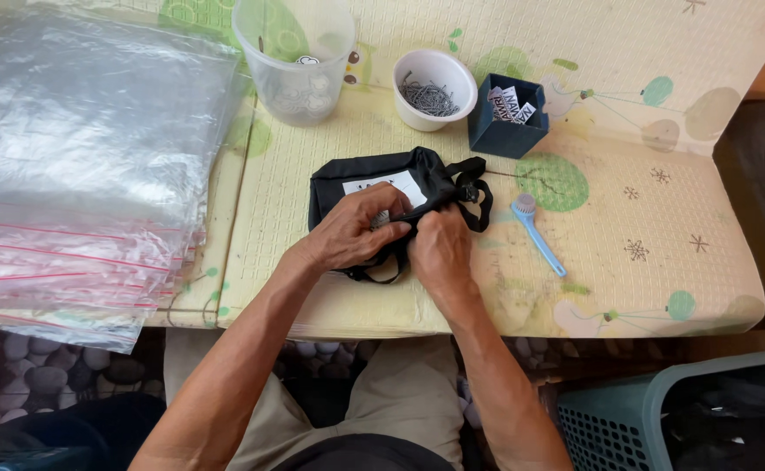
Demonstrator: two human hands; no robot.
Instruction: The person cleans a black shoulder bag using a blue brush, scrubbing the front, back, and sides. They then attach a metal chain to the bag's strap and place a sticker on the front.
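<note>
A small black fabric bag [356, 179] with a white label and black straps lies on a pale patterned mat [644, 218]. My left hand [352, 231] rests on the bag's front, fingers curled over the label's lower edge, pinching the fabric. My right hand [439, 249] grips the bag's right lower edge beside the straps. A small metal piece shows between the two hands.
A stack of clear zip bags [77, 166] lies at the left. Behind the bag stand a clear plastic cup [295, 57], a white bowl of metal pins [435, 87] and a dark blue box of tags [506, 113]. A blue brush [538, 235] lies to the right. A teal basket [662, 419] sits lower right.
</note>
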